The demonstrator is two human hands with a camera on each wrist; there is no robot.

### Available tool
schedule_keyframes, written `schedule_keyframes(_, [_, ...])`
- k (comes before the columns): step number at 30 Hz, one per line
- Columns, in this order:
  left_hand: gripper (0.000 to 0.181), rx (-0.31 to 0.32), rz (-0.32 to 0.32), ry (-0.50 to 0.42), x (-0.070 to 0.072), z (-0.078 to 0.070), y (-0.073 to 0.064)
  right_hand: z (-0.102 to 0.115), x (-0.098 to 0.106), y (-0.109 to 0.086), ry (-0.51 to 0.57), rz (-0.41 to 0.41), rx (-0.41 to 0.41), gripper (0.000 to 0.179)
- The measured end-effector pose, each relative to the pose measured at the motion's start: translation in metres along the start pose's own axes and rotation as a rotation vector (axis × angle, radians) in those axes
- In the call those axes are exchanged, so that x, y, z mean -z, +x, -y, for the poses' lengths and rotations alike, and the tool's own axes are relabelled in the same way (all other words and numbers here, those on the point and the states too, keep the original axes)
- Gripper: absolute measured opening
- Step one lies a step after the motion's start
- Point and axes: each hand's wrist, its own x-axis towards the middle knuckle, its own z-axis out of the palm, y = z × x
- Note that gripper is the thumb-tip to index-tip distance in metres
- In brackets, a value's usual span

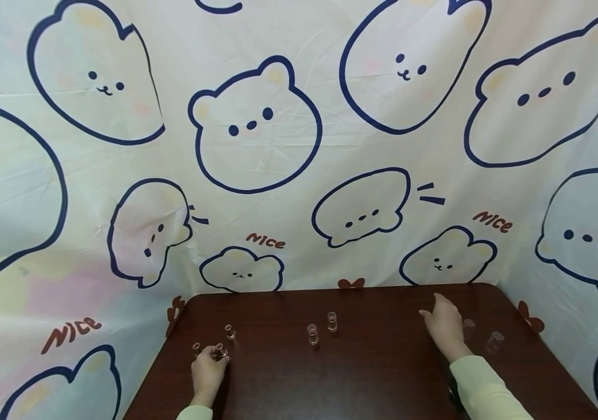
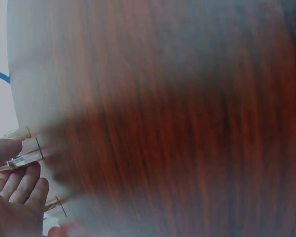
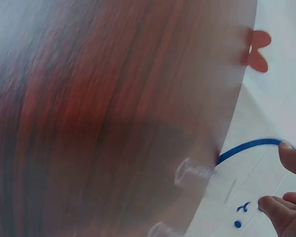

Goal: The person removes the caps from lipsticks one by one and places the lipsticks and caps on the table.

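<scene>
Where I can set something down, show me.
The brown woodgrain table is bare nearest the person, between the left hand and pale yellow right sleeve, and between the two central clear glassy cylinders and the right hand. Crowded: beside both hands, where more cylinders stand.

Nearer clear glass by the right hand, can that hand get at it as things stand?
Probably yes: the right hand seems empty, and the nearer clear glass sits close beside it with nothing visibly in between.
</scene>
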Motion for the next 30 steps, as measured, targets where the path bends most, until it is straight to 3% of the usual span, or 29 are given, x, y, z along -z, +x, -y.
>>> schedule_keyframes(11, [0.024, 0.001, 0.015, 0.027, 0.001, 0.001, 0.002, 0.043, -0.029, -0.004, 0.158, 0.075, 0.108, 0.058])
schedule_keyframes(18, [0.023, -0.011, 0.002, 0.011, 0.000, 0.000, 0.001, 0.069, -0.060, -0.013, 0.316, 0.205, 0.123, 0.054])
schedule_keyframes(30, [0.024, -0.017, -0.002, 0.010, -0.001, 0.002, 0.002, 0.101, -0.096, -0.025, 0.373, 0.339, 0.183, 0.045])
